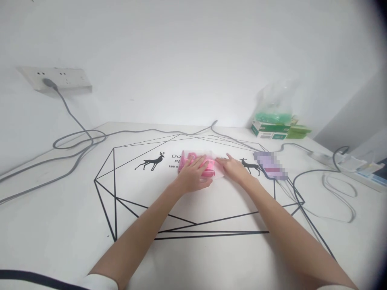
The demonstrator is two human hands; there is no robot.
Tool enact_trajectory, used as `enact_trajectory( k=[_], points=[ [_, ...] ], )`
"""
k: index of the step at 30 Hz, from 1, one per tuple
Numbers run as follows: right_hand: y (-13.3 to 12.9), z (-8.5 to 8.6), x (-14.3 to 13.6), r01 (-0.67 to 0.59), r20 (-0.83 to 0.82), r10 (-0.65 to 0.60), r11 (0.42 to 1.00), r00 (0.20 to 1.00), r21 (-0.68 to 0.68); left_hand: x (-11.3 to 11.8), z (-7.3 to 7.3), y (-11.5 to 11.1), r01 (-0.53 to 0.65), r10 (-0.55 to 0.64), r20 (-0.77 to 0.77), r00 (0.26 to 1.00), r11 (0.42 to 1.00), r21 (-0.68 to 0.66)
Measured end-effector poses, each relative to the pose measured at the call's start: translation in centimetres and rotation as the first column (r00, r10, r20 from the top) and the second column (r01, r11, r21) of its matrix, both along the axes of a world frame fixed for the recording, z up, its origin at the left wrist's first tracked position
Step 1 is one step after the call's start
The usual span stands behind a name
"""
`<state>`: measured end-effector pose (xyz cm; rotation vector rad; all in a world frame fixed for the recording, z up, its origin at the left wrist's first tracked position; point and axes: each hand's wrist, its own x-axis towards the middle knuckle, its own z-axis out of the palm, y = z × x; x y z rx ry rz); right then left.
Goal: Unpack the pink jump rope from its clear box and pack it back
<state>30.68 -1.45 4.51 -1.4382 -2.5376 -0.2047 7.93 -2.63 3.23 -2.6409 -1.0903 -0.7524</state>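
A clear plastic bag (219, 170) with something bright pink (208, 173) inside lies flat on the table, near the middle of the head view. Over the pink part rests my left hand (193, 173), its fingers spread and pressing down. What the pink contents are I cannot make out, since my fingers hide much of them. At the bag's right end, my right hand (231, 167) has its fingertips closed on the loose clear edge, with one finger sticking out forward.
A phone (271, 165) with a blurred screen lies right of my right hand. Grey cables (75, 161) run along the table's left and back. Boxes (270, 129) under a clear bag with green contents (273, 117) stand at the back right. A socket strip (60, 79) is on the wall.
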Motion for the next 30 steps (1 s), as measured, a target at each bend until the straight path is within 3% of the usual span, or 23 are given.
enact_trajectory(
  k=[9,18,24,30],
  points=[
    [1.8,1.0,-0.6,0.217,0.081,-0.211,0.974,0.974,-0.063,-0.2,0.1,0.2,-0.010,0.008,-0.022,1.000,0.995,-0.101],
    [4.0,0.3,-0.7,0.069,-0.009,-0.071,0.987,0.997,-0.142,-0.3,1.0,0.1,-0.017,0.001,-0.074,0.997,0.976,-0.216],
    [4.5,-0.4,-1.1,0.106,-0.127,-0.140,0.965,0.982,-0.242,-0.5,1.2,0.2,-0.021,-0.002,-0.088,0.996,0.965,-0.262],
    [5.2,-1.7,-0.9,0.019,-0.175,-0.054,0.980,0.983,-0.197,-0.6,1.7,0.2,0.020,-0.045,-0.109,0.993,0.974,-0.224]
  ],
)
